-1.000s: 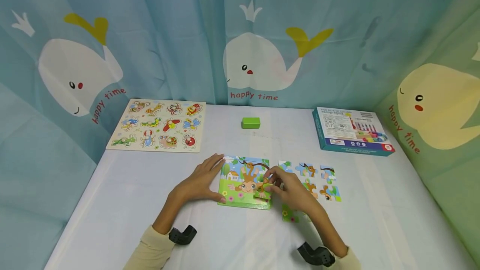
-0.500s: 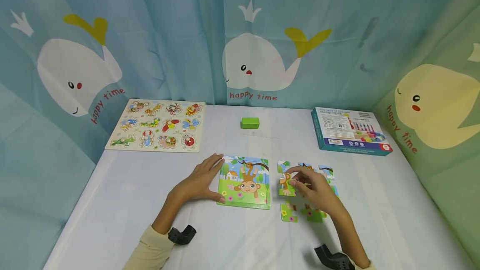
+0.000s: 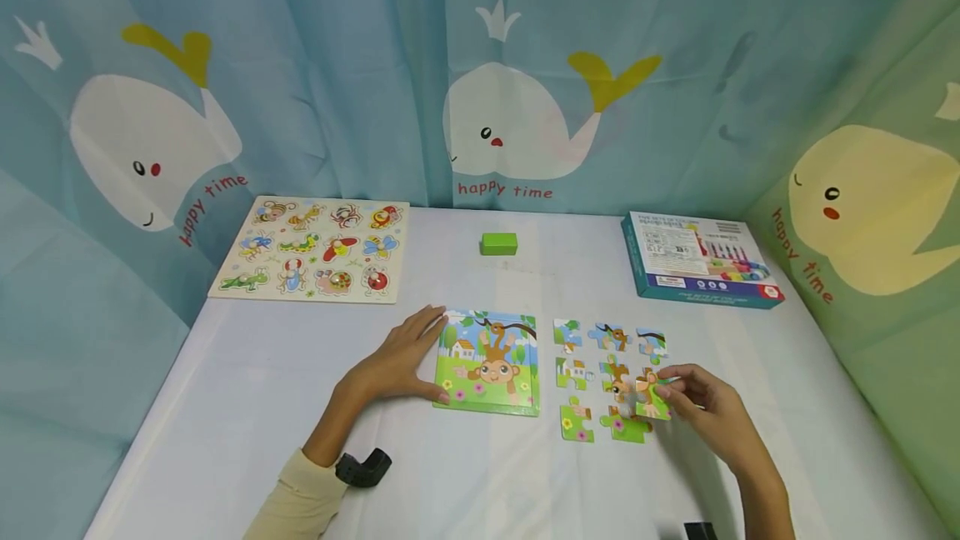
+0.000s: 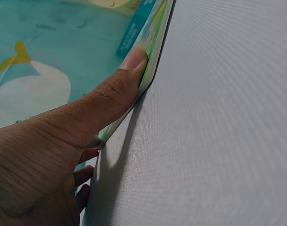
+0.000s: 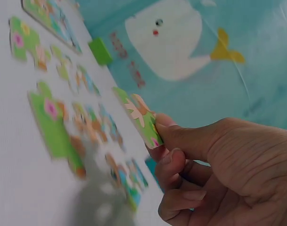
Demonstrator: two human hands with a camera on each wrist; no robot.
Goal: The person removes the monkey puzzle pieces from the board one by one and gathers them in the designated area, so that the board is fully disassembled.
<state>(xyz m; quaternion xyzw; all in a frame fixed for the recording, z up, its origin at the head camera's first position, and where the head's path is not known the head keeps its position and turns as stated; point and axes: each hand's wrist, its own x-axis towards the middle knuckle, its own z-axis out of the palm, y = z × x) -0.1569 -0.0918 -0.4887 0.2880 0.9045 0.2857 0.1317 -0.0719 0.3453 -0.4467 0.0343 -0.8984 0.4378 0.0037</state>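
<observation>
A square monkey puzzle board (image 3: 487, 361) lies flat on the white table. Along its left edge rests my left hand (image 3: 392, 365), fingers spread and fairly straight; in the left wrist view its thumb (image 4: 112, 94) lies on the board's edge. My right hand (image 3: 708, 415) pinches a puzzle piece (image 3: 649, 401) with green grass and part of the monkey between thumb and fingertips. The right wrist view shows this piece (image 5: 139, 117) held tilted above the table. Under and beside it, several loose puzzle pieces (image 3: 573, 373) lie in spaced rows; some are partly hidden.
A wooden insect peg board (image 3: 311, 250) lies at the back left. A green block (image 3: 498, 244) sits at the back middle, and a teal product box (image 3: 701, 261) at the back right. A whale-print curtain (image 3: 375, 65) hangs behind the table.
My right hand has lifted the puzzle piece off the board's lower right and carried it right, over the loose pieces to their right side. The left hand has stayed at the board.
</observation>
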